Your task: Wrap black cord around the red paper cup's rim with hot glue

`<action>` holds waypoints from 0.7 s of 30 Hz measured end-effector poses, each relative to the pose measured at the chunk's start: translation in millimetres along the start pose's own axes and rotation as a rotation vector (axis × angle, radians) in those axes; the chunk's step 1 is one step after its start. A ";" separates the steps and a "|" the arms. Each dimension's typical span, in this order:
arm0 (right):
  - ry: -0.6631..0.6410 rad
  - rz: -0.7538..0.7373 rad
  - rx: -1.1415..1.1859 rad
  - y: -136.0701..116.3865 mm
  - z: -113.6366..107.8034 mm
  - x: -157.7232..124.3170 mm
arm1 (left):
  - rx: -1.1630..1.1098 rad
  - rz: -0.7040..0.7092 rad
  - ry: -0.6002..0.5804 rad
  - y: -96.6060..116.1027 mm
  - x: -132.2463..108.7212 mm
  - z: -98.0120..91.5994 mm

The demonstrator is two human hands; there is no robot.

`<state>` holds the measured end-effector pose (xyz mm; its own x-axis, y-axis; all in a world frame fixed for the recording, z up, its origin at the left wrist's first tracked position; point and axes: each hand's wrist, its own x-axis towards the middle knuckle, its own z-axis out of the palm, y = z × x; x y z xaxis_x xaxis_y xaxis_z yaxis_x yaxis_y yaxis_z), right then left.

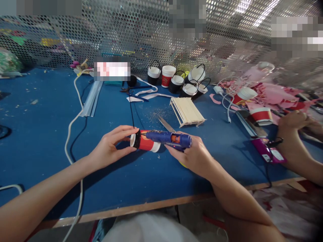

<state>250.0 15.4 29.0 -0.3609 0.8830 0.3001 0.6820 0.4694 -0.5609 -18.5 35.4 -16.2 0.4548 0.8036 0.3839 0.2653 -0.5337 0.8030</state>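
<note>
My left hand holds a red and white paper cup on its side, fingers pinched at the rim, where a black band and a thin black strip meet. My right hand grips a blue glue gun, its nozzle pointing left onto the cup's rim. Both hands hover just above the blue table.
A stack of wooden sticks, scissors, several cups with black handles and clear glue sticks lie behind. A white cable runs along the left. Another person's hand works at the right among pink paper.
</note>
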 end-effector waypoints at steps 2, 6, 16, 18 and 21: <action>-0.004 -0.024 -0.017 0.9 0.3 1.6 | 0.084 0.020 -0.012 0.6 -0.4 -1.2; 0.002 -0.025 -0.039 2.6 2.7 4.4 | 0.203 0.070 -0.029 2.5 -0.3 -3.0; -0.060 0.239 0.178 6.6 7.5 16.4 | 0.325 0.138 -0.045 5.3 0.0 -3.3; -0.078 0.301 0.211 8.1 3.3 21.0 | 0.321 0.134 -0.041 4.9 -0.1 -3.2; -0.040 0.346 0.336 15.7 -5.3 28.2 | 0.271 0.101 -0.033 2.1 -0.7 -3.0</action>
<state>253.9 47.7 32.8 -0.1778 0.9837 0.0254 0.5253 0.1167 -0.8429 -20.8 34.5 -13.5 0.5169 0.7364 0.4366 0.4326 -0.6647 0.6091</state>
